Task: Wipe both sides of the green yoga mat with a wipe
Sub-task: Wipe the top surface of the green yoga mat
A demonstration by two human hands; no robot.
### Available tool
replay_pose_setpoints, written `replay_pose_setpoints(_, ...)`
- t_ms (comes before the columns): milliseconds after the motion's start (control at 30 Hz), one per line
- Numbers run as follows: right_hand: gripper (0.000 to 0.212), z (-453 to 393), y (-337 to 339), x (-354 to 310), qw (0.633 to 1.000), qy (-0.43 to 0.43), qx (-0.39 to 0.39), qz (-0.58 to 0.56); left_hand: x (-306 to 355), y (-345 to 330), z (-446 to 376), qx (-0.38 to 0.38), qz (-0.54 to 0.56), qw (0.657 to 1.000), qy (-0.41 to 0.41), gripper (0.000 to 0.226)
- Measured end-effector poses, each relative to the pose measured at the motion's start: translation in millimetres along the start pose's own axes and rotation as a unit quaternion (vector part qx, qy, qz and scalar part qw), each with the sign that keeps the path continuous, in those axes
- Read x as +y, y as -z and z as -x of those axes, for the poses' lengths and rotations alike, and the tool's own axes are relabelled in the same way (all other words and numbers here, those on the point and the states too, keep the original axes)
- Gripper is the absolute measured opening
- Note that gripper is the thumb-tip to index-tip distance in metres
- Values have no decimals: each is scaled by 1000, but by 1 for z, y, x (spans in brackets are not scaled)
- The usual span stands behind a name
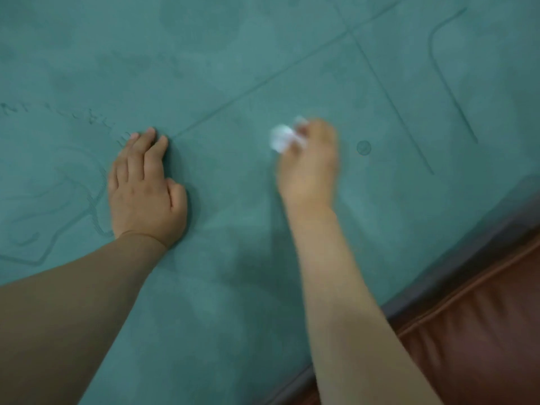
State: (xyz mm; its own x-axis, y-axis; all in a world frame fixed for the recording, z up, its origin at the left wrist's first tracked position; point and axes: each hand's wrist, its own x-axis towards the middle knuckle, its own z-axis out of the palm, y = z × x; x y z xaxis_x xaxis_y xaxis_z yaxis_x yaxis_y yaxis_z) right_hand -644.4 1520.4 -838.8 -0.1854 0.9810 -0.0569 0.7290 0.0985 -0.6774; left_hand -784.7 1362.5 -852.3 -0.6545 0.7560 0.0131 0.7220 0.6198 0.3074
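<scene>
The soft, flexible green yoga mat (pixel 233 68) fills the frame. Your left hand (pixel 146 188) presses it flat with straight fingers; your right hand (pixel 309 159) pinches the light, crumpled white wipe (pixel 282 138) at centre.

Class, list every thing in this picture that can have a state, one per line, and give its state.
green yoga mat: spread flat, printed side up.
wipe: crumpled, gripped, blurred.
left hand: flat on the mat, fingers straight.
right hand: holds the wipe against the mat.
brown cushion: beside the mat's edge.
</scene>
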Motion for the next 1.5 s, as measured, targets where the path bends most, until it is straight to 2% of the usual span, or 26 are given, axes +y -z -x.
replay_pose_setpoints(33,16,-11,-25,-28,996,77,-40,-5,-1,0,0,2,1,1000,1,63)
replay_pose_setpoints(100,13,-30,-46,-61,964,223,-145,22,-1,-1,1,3,5,1000,4,63)
replay_pose_setpoints(133,10,-41,-43,-63,947,266,-172,43,-1,-1,1,1,7,1000,4,62)
replay_pose_setpoints(167,9,-49,-34,-50,945,270,-169,70,-1,-1,1,-3,8,1000,2,62)
replay_pose_setpoints(200,8,-52,-18,-29,957,235,-145,95,-2,-1,1,-6,9,1000,1,62)
replay_pose_setpoints(300,13,-17,70,56,985,28,-48,162,-2,0,1,-7,5,1000,5,63)
replay_pose_setpoints(367,14,38,126,99,969,-75,-37,231,-1,0,1,-2,2,1000,8,62)
replay_pose_setpoints(433,14,79,151,118,950,-166,-61,256,-1,-1,0,-1,2,1000,6,62)
replay_pose_setpoints(533,21,64,127,101,957,-188,-27,218,-1,-1,0,-4,2,1000,8,63)
replay_pose_setpoints(600,17,22,79,61,982,-123,8,146,-1,-1,0,-5,0,1000,5,64)
replay_pose_setpoints(667,13,-24,19,8,998,-5,-22,66,-1,-1,1,-5,-2,1000,8,64)
replay_pose_setpoints(733,11,-57,-24,-36,987,117,-86,75,-1,-1,1,-4,-1,1000,10,63)
replay_pose_setpoints(800,14,-74,-26,-39,977,161,-100,101,0,-1,0,-5,-3,1000,6,63)
replay_pose_setpoints(900,11,-46,41,30,987,33,-30,157,0,1,0,-5,-1,1000,2,62)
replay_pose_setpoints(967,13,3,114,82,967,-80,4,241,2,2,0,-8,0,1000,12,63)
replay_pose_setpoints(1000,15,27,144,102,958,-146,18,245,2,2,0,-8,1,1000,16,63)
replay_pose_setpoints(1067,21,43,165,115,942,-244,27,230,3,2,0,-10,-1,1000,15,64)
replay_pose_setpoints(1100,23,34,157,113,943,-249,38,216,3,2,-1,-11,-2,1000,13,64)
replay_pose_setpoints(1167,23,-3,118,90,958,-227,72,160,1,2,-1,-9,-3,1000,10,64)
replay_pose_setpoints(1233,15,-54,57,46,986,-116,66,103,1,1,-1,-3,-2,1000,5,65)
replay_pose_setpoints(1300,13,-94,-3,-10,995,42,-18,93,2,2,-2,-1,-3,1000,5,65)
replay_pose_setpoints(1367,14,-110,-22,-42,979,132,-110,105,2,2,-1,-6,-1,1000,11,66)
replay_pose_setpoints(1433,13,-109,-3,-24,977,164,-90,102,2,1,-1,-13,-2,1000,13,66)
replay_pose_setpoints(1467,12,-102,17,3,982,153,-42,106,1,2,0,-16,-3,1000,15,66)
replay_pose_setpoints(1500,11,-88,46,36,987,106,0,125,2,2,0,-20,-1,1000,17,66)
